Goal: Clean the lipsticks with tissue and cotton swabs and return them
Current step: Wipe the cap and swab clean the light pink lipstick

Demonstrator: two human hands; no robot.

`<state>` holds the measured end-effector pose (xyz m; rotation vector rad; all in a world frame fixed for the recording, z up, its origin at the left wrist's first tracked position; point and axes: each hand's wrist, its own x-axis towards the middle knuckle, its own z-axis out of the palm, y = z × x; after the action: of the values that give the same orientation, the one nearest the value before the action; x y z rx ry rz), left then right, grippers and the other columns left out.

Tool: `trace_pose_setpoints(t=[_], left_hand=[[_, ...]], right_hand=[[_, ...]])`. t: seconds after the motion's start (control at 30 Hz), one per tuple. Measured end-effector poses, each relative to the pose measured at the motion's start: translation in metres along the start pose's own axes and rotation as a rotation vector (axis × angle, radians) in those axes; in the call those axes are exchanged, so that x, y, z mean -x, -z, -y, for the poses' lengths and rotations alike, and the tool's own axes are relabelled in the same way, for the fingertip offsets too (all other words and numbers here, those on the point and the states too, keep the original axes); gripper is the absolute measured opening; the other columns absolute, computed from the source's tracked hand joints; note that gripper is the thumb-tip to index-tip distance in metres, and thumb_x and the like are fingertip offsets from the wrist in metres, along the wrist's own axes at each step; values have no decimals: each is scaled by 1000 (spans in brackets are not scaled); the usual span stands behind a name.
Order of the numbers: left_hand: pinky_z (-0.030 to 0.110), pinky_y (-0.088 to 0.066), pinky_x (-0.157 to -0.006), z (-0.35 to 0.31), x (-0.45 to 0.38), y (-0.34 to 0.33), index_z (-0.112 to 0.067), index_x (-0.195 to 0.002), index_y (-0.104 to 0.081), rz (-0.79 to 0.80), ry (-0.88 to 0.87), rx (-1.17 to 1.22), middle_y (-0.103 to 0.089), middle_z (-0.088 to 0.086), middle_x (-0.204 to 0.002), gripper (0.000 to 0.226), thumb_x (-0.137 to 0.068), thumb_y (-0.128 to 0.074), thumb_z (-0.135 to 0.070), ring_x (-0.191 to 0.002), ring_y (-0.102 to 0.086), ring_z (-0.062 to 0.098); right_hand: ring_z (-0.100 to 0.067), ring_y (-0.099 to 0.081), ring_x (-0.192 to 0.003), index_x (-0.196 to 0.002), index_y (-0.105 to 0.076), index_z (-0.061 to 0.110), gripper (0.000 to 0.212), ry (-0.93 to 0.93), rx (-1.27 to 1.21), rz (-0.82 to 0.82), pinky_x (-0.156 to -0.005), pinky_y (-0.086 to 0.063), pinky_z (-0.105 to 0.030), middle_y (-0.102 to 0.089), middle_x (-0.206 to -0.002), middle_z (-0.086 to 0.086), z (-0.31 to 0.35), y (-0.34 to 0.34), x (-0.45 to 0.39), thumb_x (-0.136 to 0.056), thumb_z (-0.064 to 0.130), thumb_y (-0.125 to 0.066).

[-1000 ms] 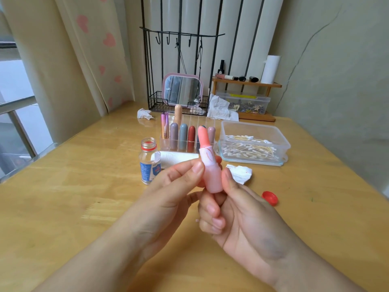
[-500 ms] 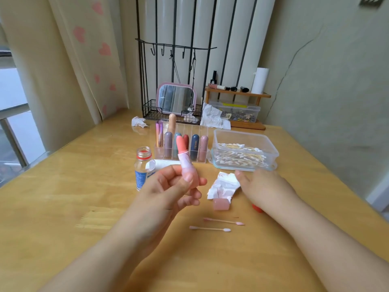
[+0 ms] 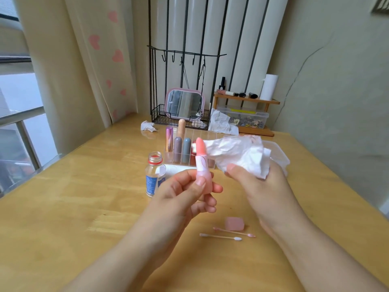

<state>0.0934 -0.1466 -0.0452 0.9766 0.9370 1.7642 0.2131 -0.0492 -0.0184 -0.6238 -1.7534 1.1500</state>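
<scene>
The left hand (image 3: 185,192) holds an open pink lipstick (image 3: 201,163) upright above the middle of the wooden table (image 3: 63,207), fingers and thumb curled round its base. The right hand (image 3: 254,182) pinches a crumpled white tissue (image 3: 237,152) and brings it up against the right side of the exposed stick, touching or all but touching it. So the wiping of this lipstick looks to be just starting. Its pink cap (image 3: 234,223) lies on the table near the person, with two cotton swabs (image 3: 227,234) just beside it; their tips look pinkish, so they may already be used. Farther off, the clear organizer (image 3: 210,165) holds several capped lipsticks (image 3: 182,148); whether those are cleaned cannot be told. An uncapped small bottle (image 3: 154,175) stands to the left of the hands. Left to do, by my judgement: finish wiping, cap the lipstick, and return it to the organizer.
</scene>
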Motion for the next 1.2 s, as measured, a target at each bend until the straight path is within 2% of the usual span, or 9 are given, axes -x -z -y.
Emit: trace_pose_setpoints(t=[0.1, 0.2, 0.3, 0.43, 0.63, 0.77, 0.87, 1.07, 1.2], left_hand=[[24, -51, -65, 0, 1, -1, -1, -93, -66, 7, -18, -18, -66, 12, -85, 25, -81, -57, -21, -66, -55, 17], [23, -51, -64, -1, 0, -1, -1, -89, -65, -7, -38, -52, -63, 8, -79, 24, -80, -57, -21, -65, -55, 17], [22, -50, -64, 1, 1, -1, -3, -86, -66, -16, -35, -87, -63, 7, -76, 23, -78, -59, -23, -64, -55, 18], [22, -50, -65, 5, 3, -3, -13, -81, -72, -12, -20, -116, -63, 6, -74, 17, -78, -60, -25, -64, -55, 19], [21, -50, -68, 3, 5, -4, -18, -80, -72, 41, -46, -178, -67, 7, -82, 18, -75, -68, -35, -66, -57, 16], [23, -49, -67, 6, 5, -4, -17, -82, -70, 77, -51, -209, -66, 6, -81, 26, -72, -65, -41, -67, -55, 17], [22, -49, -68, 5, 4, -3, -17, -82, -71, 59, -60, -218, -66, 6, -79, 26, -70, -67, -41, -65, -55, 16], [23, -48, -66, 7, 5, -5, -12, -84, -70, 44, -75, -298, -65, 9, -71, 15, -76, -69, -24, -64, -56, 16], [22, -48, -62, 10, 6, -6, -11, -83, -70, 48, -72, -330, -68, 16, -79, 10, -75, -64, -14, -67, -56, 19]], right_hand=[[-23, -57, -68, -86, -63, 1, 22, -19, -276, 280, -66, -49, -46, -62, -79, -23, 3, -6, 14, -71, 18, -58], [-19, -62, -83, -98, -71, 14, 29, -46, -485, 442, -78, -49, -35, -68, -92, -6, 7, 0, 19, -78, 28, -56], [-19, -64, -102, -118, -64, 11, 51, -226, -598, 288, -84, -51, -28, -69, -113, -7, 6, 9, 16, -85, 47, -50], [-20, -59, -69, -81, -63, -2, 40, -183, -195, 127, -66, -47, -32, -65, -75, -19, 1, 5, 16, -79, 37, -55], [-7, -29, -42, -55, -43, 15, 39, -184, -56, -110, -41, -27, -15, -32, -44, 11, 3, 9, 13, -90, 16, -59], [-20, -54, -56, -65, -57, 13, 25, -156, -236, 128, -57, -46, -29, -57, -59, -8, 5, 5, 17, -83, 30, -60], [-34, -64, -95, -81, -67, 10, 34, -242, -382, 220, -90, -47, -48, -68, -103, -17, 3, 6, 16, -88, 41, -56], [-31, -62, -62, -105, -64, 6, 32, -248, -394, 349, -55, -51, -33, -68, -86, -17, 2, 6, 17, -81, 27, -68], [-29, -61, -59, -88, -69, 6, 30, -211, -319, 323, -53, -51, -31, -63, -74, -23, -4, 1, 18, -77, 33, -65]])
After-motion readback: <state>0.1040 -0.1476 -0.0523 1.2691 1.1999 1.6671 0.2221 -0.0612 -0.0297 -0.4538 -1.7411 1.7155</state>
